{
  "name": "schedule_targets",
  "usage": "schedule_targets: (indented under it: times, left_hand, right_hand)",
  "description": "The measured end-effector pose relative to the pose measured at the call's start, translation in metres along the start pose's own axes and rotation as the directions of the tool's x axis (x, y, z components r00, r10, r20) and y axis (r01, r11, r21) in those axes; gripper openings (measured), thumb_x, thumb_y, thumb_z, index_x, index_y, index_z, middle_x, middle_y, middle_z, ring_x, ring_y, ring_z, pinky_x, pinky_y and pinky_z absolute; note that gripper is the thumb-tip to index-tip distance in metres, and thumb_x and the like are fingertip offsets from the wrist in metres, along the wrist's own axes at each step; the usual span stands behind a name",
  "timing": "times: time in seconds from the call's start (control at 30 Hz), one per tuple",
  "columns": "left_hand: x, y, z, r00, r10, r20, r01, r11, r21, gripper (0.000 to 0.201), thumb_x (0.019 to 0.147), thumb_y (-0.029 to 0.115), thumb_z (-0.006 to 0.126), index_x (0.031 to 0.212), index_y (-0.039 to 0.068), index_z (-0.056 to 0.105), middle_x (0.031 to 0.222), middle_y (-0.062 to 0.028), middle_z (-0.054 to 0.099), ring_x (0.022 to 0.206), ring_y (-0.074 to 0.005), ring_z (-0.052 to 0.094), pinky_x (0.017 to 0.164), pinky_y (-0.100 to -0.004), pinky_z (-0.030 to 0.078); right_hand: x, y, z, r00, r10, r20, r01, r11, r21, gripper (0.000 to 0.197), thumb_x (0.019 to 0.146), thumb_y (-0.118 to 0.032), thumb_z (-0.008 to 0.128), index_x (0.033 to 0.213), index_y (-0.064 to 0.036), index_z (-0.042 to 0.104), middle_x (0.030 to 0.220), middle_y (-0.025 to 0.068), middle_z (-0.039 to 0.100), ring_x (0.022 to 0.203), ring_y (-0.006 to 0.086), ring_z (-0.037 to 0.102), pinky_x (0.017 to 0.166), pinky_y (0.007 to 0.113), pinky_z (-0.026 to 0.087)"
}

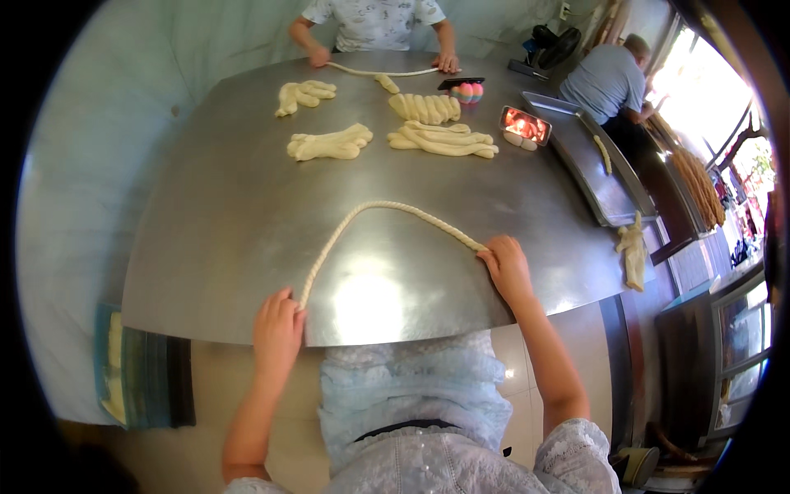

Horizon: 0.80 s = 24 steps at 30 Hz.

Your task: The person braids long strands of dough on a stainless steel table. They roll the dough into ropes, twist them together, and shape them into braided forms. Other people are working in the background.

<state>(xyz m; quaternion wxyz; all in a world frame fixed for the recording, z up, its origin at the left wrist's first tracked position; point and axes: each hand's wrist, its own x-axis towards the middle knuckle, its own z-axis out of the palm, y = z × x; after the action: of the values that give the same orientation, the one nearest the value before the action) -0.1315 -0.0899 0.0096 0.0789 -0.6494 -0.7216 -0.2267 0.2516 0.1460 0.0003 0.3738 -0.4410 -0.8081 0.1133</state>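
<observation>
Rolling a twisted dough rope [387,207] that arcs across mid-frame on the steel bench [230,222], I have my left hand [277,329] and right hand [506,267] pressed half-closed on its ends, so next I judge steady, even outward rolling.

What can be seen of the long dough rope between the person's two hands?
The dough rope is pale cream, thin and twisted along its length like a cord. It lies flat on the metal table, bent into an arch whose top points away from the person. One end sits under the left hand near the table's front edge, the other under the right hand. Both hands press on its ends with the fingers. Nothing else touches it.
</observation>
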Motion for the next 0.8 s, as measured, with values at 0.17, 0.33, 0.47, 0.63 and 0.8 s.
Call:
schedule_targets:
  times: [0.17,0.33,0.47,0.63,0.8]
  left_hand:
    - [0.033,0.019,-0.079,0.742,-0.238,0.626,0.548,0.754,-0.362,0.025,0.088,0.021,0.078,0.096,0.004,0.062,0.102,-0.0107,0.071,0.092,-0.0227,0.069,0.080,-0.0356,0.053]
    - [0.068,-0.079,-0.176,0.952,0.092,0.293,0.147,0.703,-0.696,0.017,0.095,0.019,0.069,0.094,0.005,0.060,0.089,-0.0029,0.065,0.083,-0.0114,0.062,0.070,-0.0285,0.051]
    - [0.071,-0.235,-0.133,0.922,-0.272,0.276,0.381,0.504,-0.775,0.012,0.099,0.017,0.062,0.094,0.008,0.058,0.086,-0.0008,0.060,0.075,-0.0098,0.056,0.064,-0.0261,0.046]
    - [0.025,-0.307,-0.063,0.830,-0.558,-0.011,0.547,0.817,-0.186,0.017,0.104,0.022,0.057,0.105,0.005,0.060,0.091,-0.0016,0.062,0.081,-0.0124,0.057,0.069,-0.0261,0.047]
    - [0.056,-0.184,0.017,0.801,-0.493,-0.340,0.315,0.830,-0.461,0.021,0.105,0.022,0.054,0.113,0.004,0.061,0.095,-0.0067,0.065,0.089,-0.0183,0.063,0.082,-0.0332,0.051]
  right_hand:
    - [0.020,-0.064,-0.059,0.685,0.291,0.667,-0.651,0.655,0.383,0.019,0.094,-0.020,0.073,0.099,-0.0039,0.065,0.081,-0.0004,0.065,0.074,0.0100,0.061,0.067,0.026,0.048]
    - [0.045,-0.040,-0.198,0.807,-0.140,0.574,-0.044,0.955,0.295,0.025,0.083,-0.012,0.083,0.098,-0.0044,0.065,0.079,0.0019,0.065,0.068,0.0080,0.061,0.058,0.023,0.046]
    - [0.022,0.082,-0.222,0.669,0.474,0.572,-0.695,0.673,0.254,0.032,0.089,-0.031,0.076,0.091,-0.0017,0.064,0.065,0.0010,0.058,0.059,0.0079,0.054,0.051,0.024,0.039]
    - [-0.061,0.172,-0.249,0.771,0.463,-0.438,-0.597,0.764,-0.244,0.030,0.092,-0.031,0.074,0.107,-0.0053,0.078,0.081,0.0106,0.073,0.074,0.0224,0.067,0.072,0.034,0.052]
    - [-0.080,0.104,-0.164,0.699,0.362,-0.617,-0.529,0.842,-0.105,0.031,0.101,-0.021,0.060,0.124,-0.0015,0.065,0.109,0.0134,0.068,0.100,0.0254,0.064,0.086,0.036,0.051]
